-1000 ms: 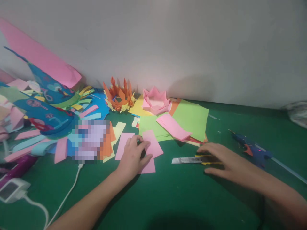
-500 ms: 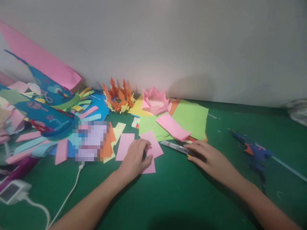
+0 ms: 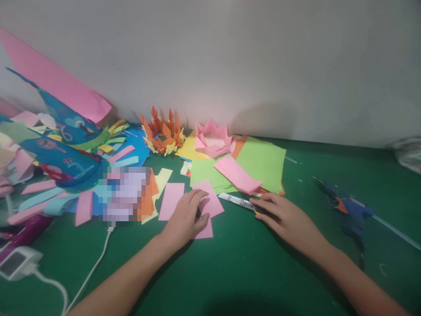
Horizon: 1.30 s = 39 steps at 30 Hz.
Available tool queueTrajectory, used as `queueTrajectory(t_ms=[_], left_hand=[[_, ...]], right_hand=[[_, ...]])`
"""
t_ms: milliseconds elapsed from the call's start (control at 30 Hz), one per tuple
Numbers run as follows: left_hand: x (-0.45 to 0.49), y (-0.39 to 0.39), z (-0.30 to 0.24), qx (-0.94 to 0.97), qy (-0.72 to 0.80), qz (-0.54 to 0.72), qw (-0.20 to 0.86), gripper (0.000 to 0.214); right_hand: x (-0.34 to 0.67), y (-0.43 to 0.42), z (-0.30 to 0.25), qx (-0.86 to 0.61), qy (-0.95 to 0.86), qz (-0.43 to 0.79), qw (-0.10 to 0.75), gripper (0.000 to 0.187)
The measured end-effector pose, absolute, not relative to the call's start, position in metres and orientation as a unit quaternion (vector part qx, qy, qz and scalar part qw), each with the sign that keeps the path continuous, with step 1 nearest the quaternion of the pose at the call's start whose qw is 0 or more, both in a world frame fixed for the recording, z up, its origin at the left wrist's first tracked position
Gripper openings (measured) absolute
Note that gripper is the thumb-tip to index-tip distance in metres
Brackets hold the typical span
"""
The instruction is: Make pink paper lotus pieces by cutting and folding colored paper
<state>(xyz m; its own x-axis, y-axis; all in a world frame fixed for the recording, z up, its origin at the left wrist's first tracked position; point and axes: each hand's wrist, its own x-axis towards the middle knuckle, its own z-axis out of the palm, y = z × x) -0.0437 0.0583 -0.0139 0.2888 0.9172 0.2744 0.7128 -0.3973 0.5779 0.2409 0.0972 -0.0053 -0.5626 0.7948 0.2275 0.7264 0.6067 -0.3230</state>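
On the desk (image 3: 243, 272), your left grip (image 3: 186, 213) lies over paper pieces (image 3: 213, 199), and the cutter (image 3: 237, 200) in your right grip (image 3: 286, 215) points toward them from the right. Behind the cutter, strips (image 3: 236, 174) rest on sheets (image 3: 266, 164). One crown (image 3: 167, 129) stands well behind your left grip, with a second crown (image 3: 215, 147) right of it, both near the wall (image 3: 296, 66). Hats (image 3: 70, 164) sit far left; the glue gun (image 3: 353, 213) lies right of your right grip.

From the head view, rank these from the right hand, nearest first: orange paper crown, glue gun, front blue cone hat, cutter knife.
From the right hand:
1. Cutter knife: in its fingers, blade pointing left.
2. Glue gun: to its right.
3. Orange paper crown: left and back, near the wall.
4. Front blue cone hat: far left.
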Motion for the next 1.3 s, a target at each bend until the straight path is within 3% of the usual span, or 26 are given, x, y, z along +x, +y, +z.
queueTrajectory(t_ms=[1000, 1300], left_hand=[[-0.040, 0.057, -0.009, 0.797, 0.493, 0.302, 0.174, 0.030], [-0.043, 0.060, -0.008, 0.813, 0.471, 0.292, 0.178, 0.011]], right_hand=[[0.244, 0.096, -0.001, -0.397, -0.894, 0.117, 0.171, 0.029], [0.236, 0.103, 0.004, -0.354, -0.914, 0.148, 0.133, 0.031]])
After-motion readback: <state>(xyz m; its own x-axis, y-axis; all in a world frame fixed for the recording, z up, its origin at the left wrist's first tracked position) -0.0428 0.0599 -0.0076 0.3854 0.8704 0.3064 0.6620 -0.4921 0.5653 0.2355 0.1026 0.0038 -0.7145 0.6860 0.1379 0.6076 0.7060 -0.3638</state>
